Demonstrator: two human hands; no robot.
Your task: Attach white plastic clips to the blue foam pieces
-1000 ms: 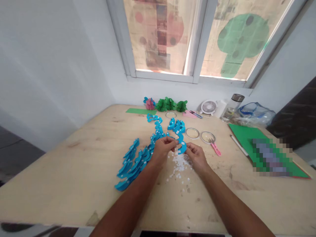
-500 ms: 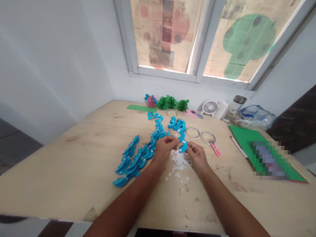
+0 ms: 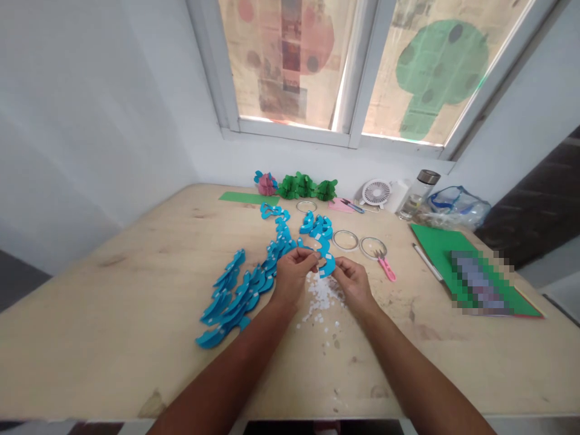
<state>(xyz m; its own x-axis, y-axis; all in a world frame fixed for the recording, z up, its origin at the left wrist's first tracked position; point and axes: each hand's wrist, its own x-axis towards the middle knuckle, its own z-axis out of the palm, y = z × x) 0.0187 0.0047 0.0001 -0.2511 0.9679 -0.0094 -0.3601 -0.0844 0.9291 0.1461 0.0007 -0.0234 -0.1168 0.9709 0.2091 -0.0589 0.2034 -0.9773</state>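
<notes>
A curved blue paper cutout [image 3: 327,266] with small white squares stuck on it is held up between my two hands at mid-table. My left hand [image 3: 294,270] pinches its left side, fingertips closed together. At its right edge, the thumb and fingers of my right hand [image 3: 354,281] are closed on the paper. Small white paper bits [image 3: 321,297] lie scattered on the table just below the hands. Left of my left hand, more blue cutouts [image 3: 247,295] with white squares lie in overlapping rows. Another small group of blue cutouts [image 3: 319,225] sits behind the hands.
Tape rolls [image 3: 345,240] and pink-handled scissors [image 3: 386,266] lie to the right. Further right are a white pen [image 3: 427,261] and a green sheet [image 3: 426,238]. A small fan [image 3: 376,192], a bottle [image 3: 417,194] and green paper shapes [image 3: 302,186] stand along the wall.
The whole view has shifted, so the table's things sit slightly further left in the picture. Both hands still grip the same blue cutout, with little change in their pose.
</notes>
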